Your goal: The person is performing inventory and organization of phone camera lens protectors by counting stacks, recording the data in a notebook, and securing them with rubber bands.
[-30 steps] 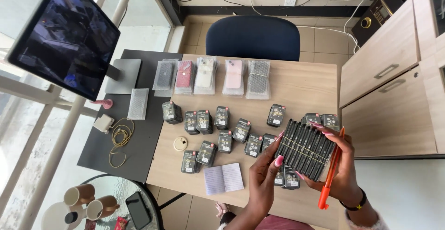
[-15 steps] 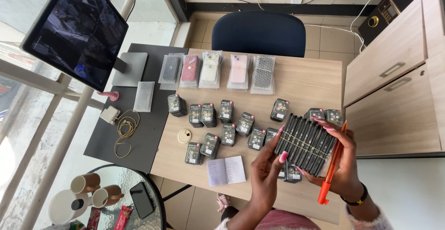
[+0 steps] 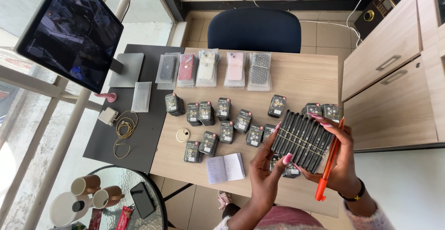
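Both hands grip a banded bundle of black boxes (image 3: pixel 302 139): left hand (image 3: pixel 269 172) at seven o'clock, right hand (image 3: pixel 340 160) at four, also pinching an orange pen (image 3: pixel 328 163).

Our left hand (image 3: pixel 266 172) and right hand (image 3: pixel 340 158) are raised side by side, fingers curled inward, thumbs up, gripping.

Two bare hands show from the wrists up. The left hand (image 3: pixel 265 176) and the right hand (image 3: pixel 340 163) both have long nails painted pink. A thin dark bracelet (image 3: pixel 352 195) with a small yellow mark circles the right wrist, just below the grip. Beneath it, a fuzzy knitted sleeve cuff (image 3: pixel 366 218) in pale, multicoloured flecks shows. Pink clothing (image 3: pixel 287 218) lies below the left wrist.
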